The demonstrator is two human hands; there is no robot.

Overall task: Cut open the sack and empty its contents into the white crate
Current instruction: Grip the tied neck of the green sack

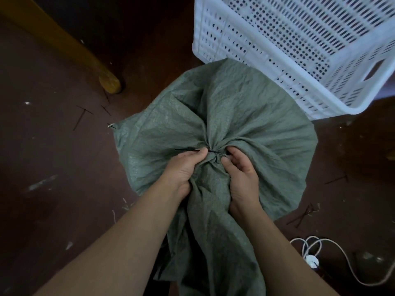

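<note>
Both hands [181, 167] [241, 174] clench crinkled green woven sack [235, 116] at cinched neck

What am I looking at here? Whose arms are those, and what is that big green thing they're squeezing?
The camera sits on a person's head and looks down, so the arms are theirs. The left hand and right hand each grip the bunched neck of a green sack standing on the dark floor. A thin black tie holds the neck closed. Behind the sack waits the white crate, empty as far as the picture shows. A white cord lies at the right.
</note>
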